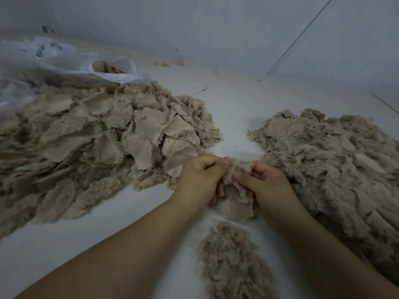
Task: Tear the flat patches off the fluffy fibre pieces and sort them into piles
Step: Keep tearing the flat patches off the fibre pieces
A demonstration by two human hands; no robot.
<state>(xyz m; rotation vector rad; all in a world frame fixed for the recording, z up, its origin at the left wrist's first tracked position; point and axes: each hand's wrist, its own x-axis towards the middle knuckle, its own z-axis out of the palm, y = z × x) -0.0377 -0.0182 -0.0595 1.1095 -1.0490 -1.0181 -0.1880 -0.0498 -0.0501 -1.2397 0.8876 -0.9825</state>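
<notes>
Hands are meeting mid-frame: left hand (199, 180) and right hand (264, 184) both pinching one fluffy fibre piece (234, 190), fingers curled tight on it. Patch seam is hiding between the knuckles; can't tell how far it's torn.

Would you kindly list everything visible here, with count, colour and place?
big pile with flat patches: one, beige, left
big fluffy pile: one, beige, right
small fluffy pile: one, beige-brown, near centre, between the forearms
fibre piece: one, beige, centre, held by both hands
plastic bag: one, translucent white, back left, with beige material inside
floor: one, white-grey, under everything
wall: one, grey-blue, back
left hand: one, grips the piece
right hand: one, grips the piece
</notes>
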